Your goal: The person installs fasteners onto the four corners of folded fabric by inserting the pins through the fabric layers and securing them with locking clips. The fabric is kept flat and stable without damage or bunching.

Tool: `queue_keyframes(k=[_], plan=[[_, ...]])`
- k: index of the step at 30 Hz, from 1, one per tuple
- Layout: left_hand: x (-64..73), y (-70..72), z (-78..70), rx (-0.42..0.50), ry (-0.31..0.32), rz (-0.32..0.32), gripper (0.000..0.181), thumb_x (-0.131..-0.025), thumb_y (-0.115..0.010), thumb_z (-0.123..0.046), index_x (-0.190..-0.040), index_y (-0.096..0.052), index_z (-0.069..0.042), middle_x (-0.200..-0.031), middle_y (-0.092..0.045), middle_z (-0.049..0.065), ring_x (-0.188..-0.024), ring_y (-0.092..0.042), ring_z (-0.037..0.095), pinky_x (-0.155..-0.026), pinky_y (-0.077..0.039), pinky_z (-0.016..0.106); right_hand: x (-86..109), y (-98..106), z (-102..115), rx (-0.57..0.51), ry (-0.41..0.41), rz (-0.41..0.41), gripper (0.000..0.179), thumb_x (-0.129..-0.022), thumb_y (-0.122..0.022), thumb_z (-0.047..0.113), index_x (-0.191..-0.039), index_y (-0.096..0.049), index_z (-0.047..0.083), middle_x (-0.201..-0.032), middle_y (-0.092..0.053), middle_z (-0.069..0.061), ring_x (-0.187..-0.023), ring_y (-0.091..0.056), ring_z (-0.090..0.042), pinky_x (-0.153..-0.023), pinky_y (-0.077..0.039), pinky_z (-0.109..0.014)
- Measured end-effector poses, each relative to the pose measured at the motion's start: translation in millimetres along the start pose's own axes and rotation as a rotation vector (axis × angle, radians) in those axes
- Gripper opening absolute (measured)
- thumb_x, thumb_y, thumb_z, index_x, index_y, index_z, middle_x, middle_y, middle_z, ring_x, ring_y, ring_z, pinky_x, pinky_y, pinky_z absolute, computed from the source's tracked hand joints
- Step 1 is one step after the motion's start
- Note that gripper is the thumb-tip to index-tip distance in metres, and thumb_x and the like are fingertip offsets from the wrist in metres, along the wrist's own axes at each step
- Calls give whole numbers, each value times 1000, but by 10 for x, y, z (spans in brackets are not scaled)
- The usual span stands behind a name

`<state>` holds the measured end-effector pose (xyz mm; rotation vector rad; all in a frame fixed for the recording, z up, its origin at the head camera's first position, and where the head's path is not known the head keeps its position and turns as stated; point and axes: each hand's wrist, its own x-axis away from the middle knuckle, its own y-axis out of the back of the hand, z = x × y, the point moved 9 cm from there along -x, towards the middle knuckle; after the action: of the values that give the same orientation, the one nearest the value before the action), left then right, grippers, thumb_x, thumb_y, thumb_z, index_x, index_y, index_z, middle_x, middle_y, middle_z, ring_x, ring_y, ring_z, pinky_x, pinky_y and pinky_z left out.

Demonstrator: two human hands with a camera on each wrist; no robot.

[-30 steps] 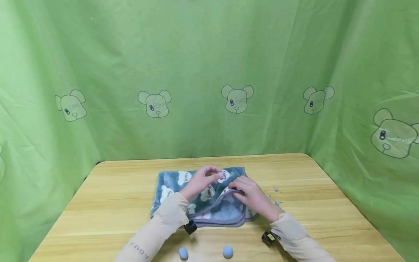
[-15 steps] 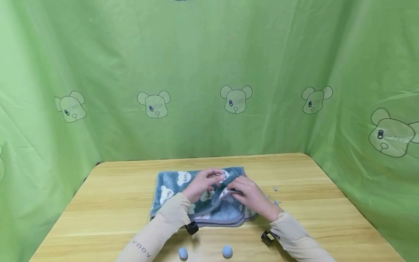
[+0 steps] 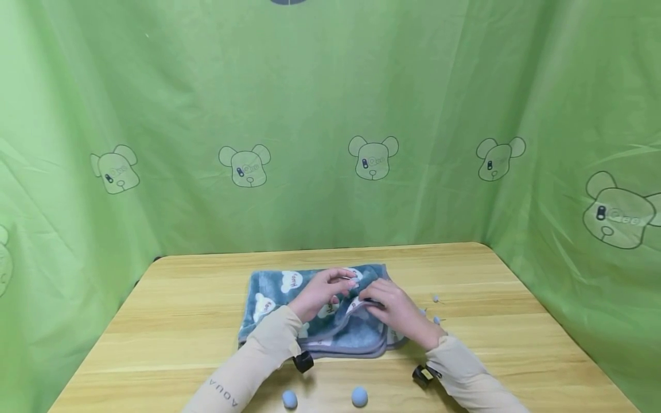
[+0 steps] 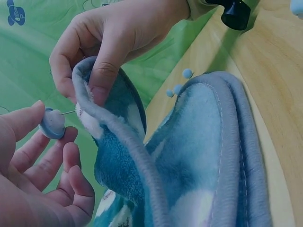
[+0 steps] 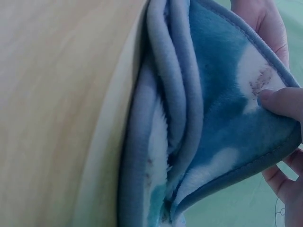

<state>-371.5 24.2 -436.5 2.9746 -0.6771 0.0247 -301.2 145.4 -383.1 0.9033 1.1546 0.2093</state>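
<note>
A folded teal fleece blanket (image 3: 271,287) with white cloud-like patches and grey binding lies on the table. My right hand (image 3: 400,310) pinches its raised corner, thumb over the binding in the left wrist view. Between thumb and fingertips, my left hand (image 4: 35,170) holds a round-headed pin (image 4: 53,124), pale blue and white. The pin's thin metal needle points at the lifted corner, its tip right at the cloth. From the right wrist, the blanket corner (image 5: 227,85) shows stretched toward the right thumb (image 5: 284,101), with part of the left hand behind it.
Several small pale blue pins (image 3: 436,319) lie right of the blanket, some with needles showing. Two rounded pale blue pieces (image 3: 359,396) sit at the table's front. The wooden table (image 3: 170,321) is enclosed by green curtains (image 3: 310,206) with bear-head prints.
The left hand has shifted slightly toward the right hand, still holding the pin. The right hand keeps its pinch on the blanket corner with little movement.
</note>
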Motion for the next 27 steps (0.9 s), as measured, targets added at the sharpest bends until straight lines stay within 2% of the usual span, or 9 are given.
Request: queue_keyframes(k=[13, 20, 27], plan=[[12, -24, -1, -42, -30, 7, 31, -93, -66, -25, -120, -64, -12, -109, -68, 2, -87, -60, 11, -68, -46, 28, -9, 18, 12, 18, 13, -32, 23, -73, -80, 7, -92, -69, 14, -90, -68, 5, -85, -59, -10, -78, -50, -25], [31, -27, -1, -22, -36, -8, 31, -92, -67, -22, -120, -64, -8, -103, -70, 1, -85, -61, 10, -66, -45, 26, 2, 14, -11, 28, -25, -39, 24, -72, -80, 8, -92, -69, 14, -89, -68, 5, -85, -60, -10, -79, -53, -31], [45, -39, 44, -11, -23, -30, 26, -91, -69, -19, -114, -66, -7, -89, -68, -7, -81, -62, 7, -64, -44, 24, 0, 23, -13, 51, -32, -63, 23, -72, -80, 9, -92, -69, 14, -88, -69, 6, -83, -61, -10, -77, -51, -31]])
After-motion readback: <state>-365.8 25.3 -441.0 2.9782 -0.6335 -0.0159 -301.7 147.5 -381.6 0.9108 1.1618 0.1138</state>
